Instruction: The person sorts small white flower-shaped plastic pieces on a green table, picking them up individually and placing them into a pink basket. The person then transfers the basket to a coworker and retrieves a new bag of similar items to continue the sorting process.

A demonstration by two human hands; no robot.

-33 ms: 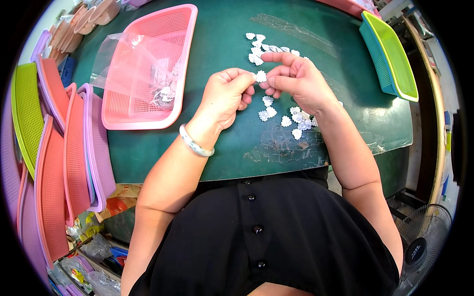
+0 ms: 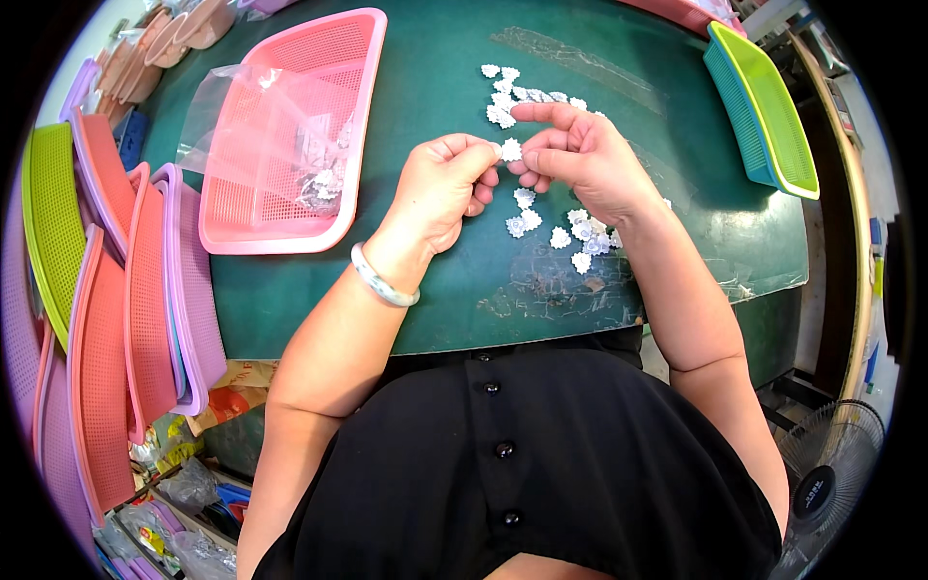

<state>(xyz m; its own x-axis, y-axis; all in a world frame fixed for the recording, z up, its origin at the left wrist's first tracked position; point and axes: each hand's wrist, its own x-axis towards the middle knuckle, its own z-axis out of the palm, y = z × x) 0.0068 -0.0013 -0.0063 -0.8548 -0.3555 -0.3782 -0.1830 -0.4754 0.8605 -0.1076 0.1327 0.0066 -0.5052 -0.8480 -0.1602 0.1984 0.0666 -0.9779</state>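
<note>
White scalloped plastic flower piece (image 2: 510, 150), frame centre, sits pinched between left hand (image 2: 440, 188) and right hand (image 2: 580, 159) fingertips; a light, steady grip seems wise.

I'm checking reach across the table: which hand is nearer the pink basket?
Left. The left hand is just right of the pink basket, a short gap from its rim. The right hand is farther right, beyond the left hand, above the scattered white pieces.

Basket (image 2: 290, 208) lies on the table (image 2: 435, 58) left of the scattered flower pieces (image 2: 565, 227); bag (image 2: 280, 116) inside it.
</note>
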